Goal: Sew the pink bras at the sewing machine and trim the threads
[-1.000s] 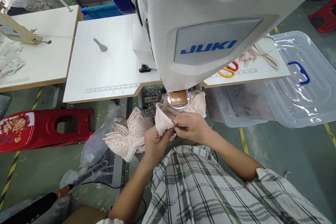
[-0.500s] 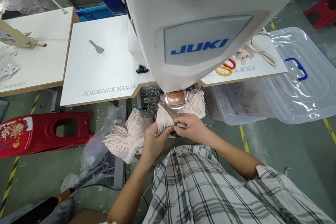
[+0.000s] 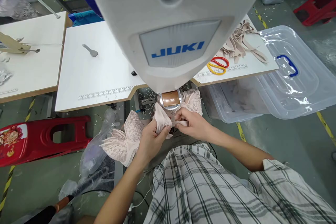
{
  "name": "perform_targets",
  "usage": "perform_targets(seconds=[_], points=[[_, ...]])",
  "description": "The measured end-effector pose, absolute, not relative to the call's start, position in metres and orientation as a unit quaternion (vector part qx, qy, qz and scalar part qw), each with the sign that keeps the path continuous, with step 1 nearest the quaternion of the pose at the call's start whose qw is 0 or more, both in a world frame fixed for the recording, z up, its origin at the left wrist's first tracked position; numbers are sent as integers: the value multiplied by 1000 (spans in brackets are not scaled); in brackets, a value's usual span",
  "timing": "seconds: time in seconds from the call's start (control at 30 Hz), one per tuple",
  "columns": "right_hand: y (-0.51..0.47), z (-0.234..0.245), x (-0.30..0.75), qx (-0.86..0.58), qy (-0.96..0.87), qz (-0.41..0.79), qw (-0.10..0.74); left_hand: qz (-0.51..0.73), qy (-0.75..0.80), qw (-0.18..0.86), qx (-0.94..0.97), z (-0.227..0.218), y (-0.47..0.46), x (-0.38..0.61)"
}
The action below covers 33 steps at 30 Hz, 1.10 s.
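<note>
A pale pink lace bra [image 3: 132, 130] lies under the head of a white JUKI sewing machine [image 3: 181, 45], its cups spread to both sides. My left hand [image 3: 153, 138] is closed on the smooth pink fabric of the bra [image 3: 162, 119], thumb on top. In my right hand [image 3: 193, 124] a narrow pale pink strap [image 3: 181, 123] is pinched between thumb and fingers, and it runs toward the fabric in my left hand. Just beyond both hands sits the machine's rounded metal-rimmed end with a brown plate [image 3: 170, 99]. The fingertips' undersides are hidden.
Red-and-yellow-handled scissors [image 3: 217, 66] and a heap of pale strips [image 3: 237, 42] lie on the right tabletop. A clear lidded bin [image 3: 296, 73] stands at the right. On the left are a white table [image 3: 97, 66], a small grey tool [image 3: 90, 50] and a red stool [image 3: 44, 138].
My right hand has drawn slightly away from my left, and more of the strap shows between them. The whole view has shifted a little.
</note>
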State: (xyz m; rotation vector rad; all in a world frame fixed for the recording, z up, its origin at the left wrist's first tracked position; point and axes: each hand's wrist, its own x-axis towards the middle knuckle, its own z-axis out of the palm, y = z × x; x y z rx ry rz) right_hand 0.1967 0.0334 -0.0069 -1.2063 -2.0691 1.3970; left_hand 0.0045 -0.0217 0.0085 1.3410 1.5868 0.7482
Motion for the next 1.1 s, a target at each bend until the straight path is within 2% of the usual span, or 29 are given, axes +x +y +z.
perform_targets(seconds=[0.23,0.43,0.8,1.1], points=[[35,1,198,-401,-766,475,162,282,645,454,546,7,-24,12],[44,0,200,-404,-739,519,149,298,649,475,514,9,-20,14],[46,-11,199,-418,-544,712,153,332,633,567,410,0,-9,12],[43,-1,196,-438,-577,659,202,386,631,573,352,3,-10,20]])
